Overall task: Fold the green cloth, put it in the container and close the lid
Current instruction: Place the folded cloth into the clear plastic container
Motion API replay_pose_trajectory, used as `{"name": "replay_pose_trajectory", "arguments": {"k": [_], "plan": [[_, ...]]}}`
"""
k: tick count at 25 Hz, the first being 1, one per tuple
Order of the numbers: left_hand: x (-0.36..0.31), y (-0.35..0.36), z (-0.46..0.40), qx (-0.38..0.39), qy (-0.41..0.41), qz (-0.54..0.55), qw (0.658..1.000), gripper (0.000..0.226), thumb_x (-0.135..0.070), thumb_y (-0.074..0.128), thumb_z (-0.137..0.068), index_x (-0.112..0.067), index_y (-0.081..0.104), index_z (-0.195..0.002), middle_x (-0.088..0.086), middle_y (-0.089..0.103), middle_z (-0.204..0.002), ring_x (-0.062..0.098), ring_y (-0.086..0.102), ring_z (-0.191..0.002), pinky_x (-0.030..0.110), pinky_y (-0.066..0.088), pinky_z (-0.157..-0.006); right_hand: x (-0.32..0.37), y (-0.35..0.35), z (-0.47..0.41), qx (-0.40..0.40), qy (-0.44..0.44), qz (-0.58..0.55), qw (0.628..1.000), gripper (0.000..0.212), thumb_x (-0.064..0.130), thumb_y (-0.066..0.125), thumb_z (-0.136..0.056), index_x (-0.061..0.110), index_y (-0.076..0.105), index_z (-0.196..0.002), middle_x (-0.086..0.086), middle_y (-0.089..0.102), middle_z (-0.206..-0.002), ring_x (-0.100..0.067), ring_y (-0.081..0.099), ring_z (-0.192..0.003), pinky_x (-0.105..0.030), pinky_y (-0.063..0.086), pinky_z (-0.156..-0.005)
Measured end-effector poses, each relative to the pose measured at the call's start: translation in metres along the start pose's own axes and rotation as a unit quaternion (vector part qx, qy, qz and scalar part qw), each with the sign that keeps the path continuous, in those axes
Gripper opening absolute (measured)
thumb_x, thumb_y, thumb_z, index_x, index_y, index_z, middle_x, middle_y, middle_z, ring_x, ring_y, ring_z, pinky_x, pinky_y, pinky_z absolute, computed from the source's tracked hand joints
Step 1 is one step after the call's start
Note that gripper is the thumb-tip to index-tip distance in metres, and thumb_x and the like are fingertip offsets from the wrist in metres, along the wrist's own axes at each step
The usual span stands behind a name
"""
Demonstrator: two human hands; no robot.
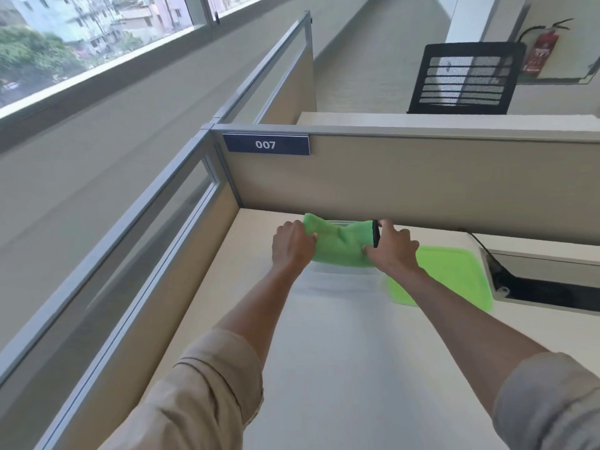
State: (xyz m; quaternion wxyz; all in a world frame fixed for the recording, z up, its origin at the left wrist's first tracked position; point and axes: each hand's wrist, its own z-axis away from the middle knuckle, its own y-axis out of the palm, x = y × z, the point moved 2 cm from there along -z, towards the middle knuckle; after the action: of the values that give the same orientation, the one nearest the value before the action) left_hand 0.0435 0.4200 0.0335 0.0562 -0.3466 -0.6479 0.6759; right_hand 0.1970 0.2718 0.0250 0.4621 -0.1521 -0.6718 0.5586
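Observation:
The green cloth (341, 243), folded into a thick bundle with a black edge on its right side, is held over the clear container (341, 277) at the far end of the desk. My left hand (292, 246) grips the cloth's left end and my right hand (393, 248) grips its right end. Most of the container is hidden under the cloth; only its pale front wall and a bit of the back rim show. The green lid (454, 274) lies flat on the desk just right of the container, partly behind my right forearm.
A beige partition (422, 180) labelled 007 rises right behind the container. Another partition with glass (156, 222) runs along the left desk edge. An open cable slot (545, 284) with a black cord sits at right. A black mesh chair (464, 77) stands beyond.

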Motion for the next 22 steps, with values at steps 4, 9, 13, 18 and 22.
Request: {"name": "replay_pose_trajectory", "arguments": {"k": [4,9,13,18,22], "plan": [[0.004,0.014,0.006,-0.013,0.047,-0.093,0.995,0.029,-0.034,0.057,-0.091,-0.007,0.059,-0.101,0.013,0.067,-0.099,0.034,0.053,-0.099,0.039,0.038,-0.079,-0.002,0.017,0.0,0.001,-0.055,0.09,0.994,0.05,0.028,0.068,-0.074,0.014,0.042,-0.114,-0.011,0.054,-0.085,-0.033,0.049,-0.096,-0.041,0.029,-0.075],[-0.002,0.016,0.008,-0.007,0.064,-0.157,0.986,0.042,-0.034,0.06,-0.091,-0.008,0.051,-0.122,0.008,0.068,-0.102,0.03,0.054,-0.101,0.038,0.037,-0.08,0.003,0.02,-0.002,0.018,-0.082,0.155,0.984,0.054,0.026,0.066,-0.079,0.009,0.042,-0.125,-0.011,0.061,-0.09,-0.033,0.052,-0.1,-0.043,0.035,-0.084],[-0.007,0.016,0.016,-0.053,0.105,-0.199,0.973,0.057,-0.015,0.066,-0.084,-0.01,0.045,-0.136,0.006,0.06,-0.112,0.028,0.052,-0.103,0.037,0.041,-0.083,0.007,0.016,0.002,-0.025,-0.103,0.172,0.979,0.052,0.022,0.07,-0.077,0.007,0.047,-0.121,-0.012,0.065,-0.097,-0.034,0.053,-0.101,-0.041,0.038,-0.079],[-0.024,0.03,0.021,0.027,0.201,-0.08,0.976,0.021,-0.017,0.057,-0.089,-0.012,0.064,-0.109,0.007,0.06,-0.113,0.03,0.055,-0.106,0.041,0.047,-0.078,0.009,0.017,0.009,-0.048,-0.238,0.113,0.963,0.039,0.008,0.057,-0.082,0.009,0.054,-0.121,-0.012,0.063,-0.114,-0.034,0.055,-0.107,-0.042,0.045,-0.086],[-0.017,0.045,0.019,0.106,0.152,-0.074,0.98,0.029,-0.03,0.052,-0.094,-0.009,0.067,-0.107,0.009,0.061,-0.118,0.029,0.052,-0.114,0.04,0.044,-0.089,0.008,0.026,0.009,0.048,-0.204,0.123,0.97,0.023,0.011,0.05,-0.089,0.012,0.057,-0.111,-0.01,0.064,-0.114,-0.036,0.062,-0.102,-0.039,0.048,-0.071]]}}
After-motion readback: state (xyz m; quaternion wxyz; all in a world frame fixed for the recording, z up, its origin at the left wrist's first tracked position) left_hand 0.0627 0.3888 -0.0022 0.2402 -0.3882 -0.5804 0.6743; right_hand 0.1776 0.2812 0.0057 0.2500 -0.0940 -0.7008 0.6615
